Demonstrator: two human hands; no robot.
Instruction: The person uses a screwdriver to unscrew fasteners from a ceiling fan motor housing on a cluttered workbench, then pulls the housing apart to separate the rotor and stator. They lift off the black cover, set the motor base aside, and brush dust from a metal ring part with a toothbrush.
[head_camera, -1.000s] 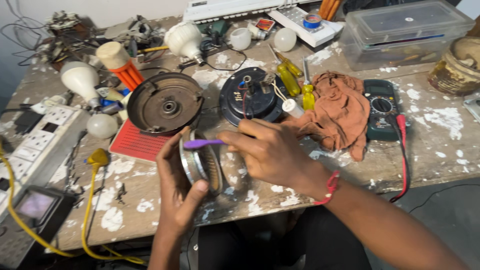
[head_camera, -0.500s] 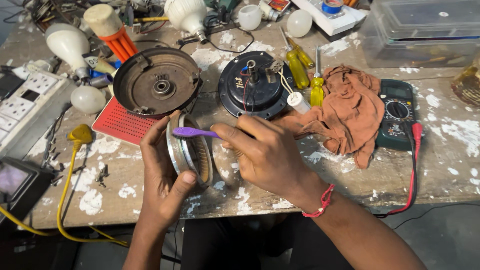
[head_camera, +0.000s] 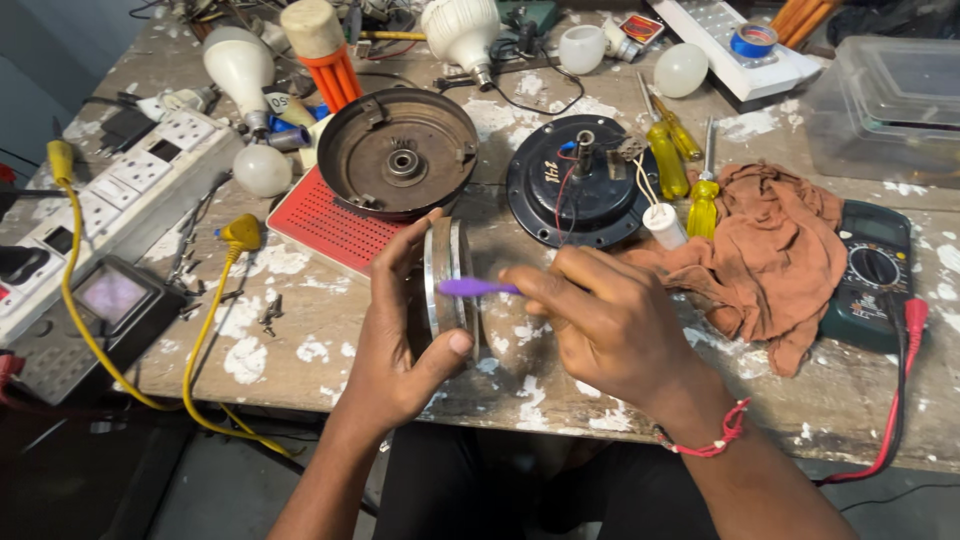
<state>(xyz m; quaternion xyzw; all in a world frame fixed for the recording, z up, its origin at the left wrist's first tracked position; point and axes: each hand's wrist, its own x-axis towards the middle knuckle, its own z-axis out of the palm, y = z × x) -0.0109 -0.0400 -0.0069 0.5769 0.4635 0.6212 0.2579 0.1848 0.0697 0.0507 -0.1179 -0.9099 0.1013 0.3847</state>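
Left hand (head_camera: 400, 335) curled round a round silver metal ring-shaped motor part (head_camera: 447, 285), held on edge over the paint-spattered wooden workbench (head_camera: 300, 340); thumb on its lower rim, fingers behind. At 12 o'clock from it lies a rusty round metal cover (head_camera: 403, 152). Right hand (head_camera: 610, 325), at 3 o'clock of the ring, pinches a purple plastic brush handle (head_camera: 478, 288), tip touching the ring. Orange cloth (head_camera: 775, 255) at 2 o'clock.
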